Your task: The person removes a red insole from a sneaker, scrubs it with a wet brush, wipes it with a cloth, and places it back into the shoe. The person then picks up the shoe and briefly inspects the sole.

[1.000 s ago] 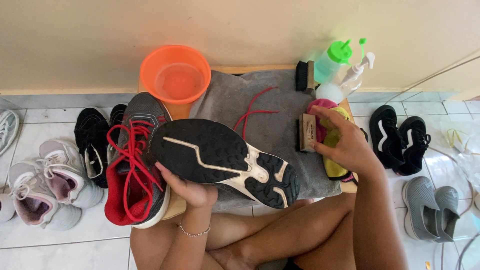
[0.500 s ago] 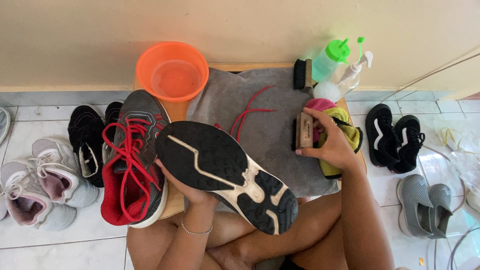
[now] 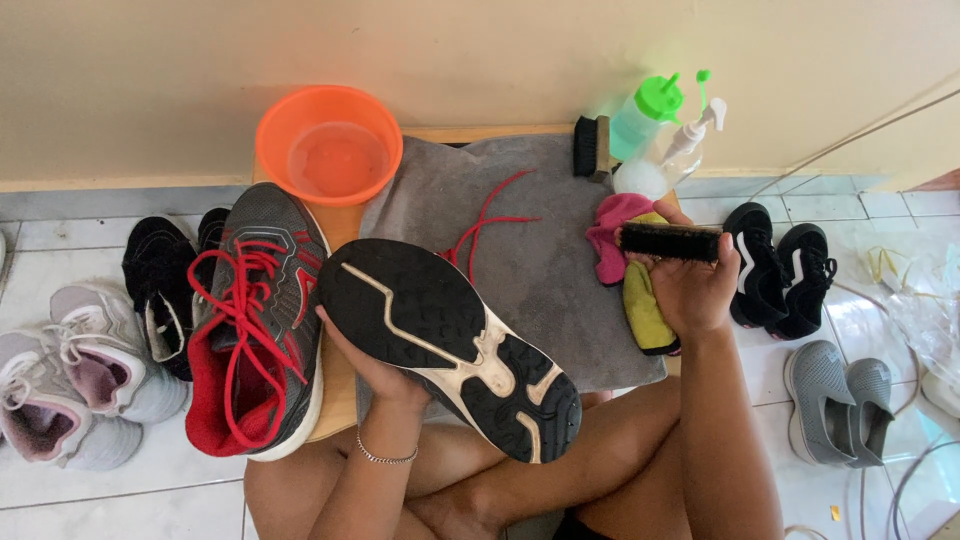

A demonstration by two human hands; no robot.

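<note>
My left hand (image 3: 372, 362) grips a black sports shoe (image 3: 450, 340) turned sole up, its white-lined tread facing me, above my crossed legs. My right hand (image 3: 690, 285) holds a black-bristled brush (image 3: 670, 242) lifted over the right side of a grey cloth (image 3: 545, 260). A loose red lace (image 3: 485, 225) lies on that cloth. The matching grey shoe with red laces and red lining (image 3: 255, 325) rests upright to the left of my left hand.
An orange basin of water (image 3: 328, 145) stands at the back left. A second brush (image 3: 590, 147), a green-capped bottle (image 3: 640, 115) and a pump bottle (image 3: 685, 140) stand at the back. Pink and yellow rags (image 3: 630, 270) lie under my right hand. Several other shoes surround the board on the tiles.
My right hand has lifted the brush and turned it bristles toward me. The sole-up shoe has shifted slightly down and right in my left hand.
</note>
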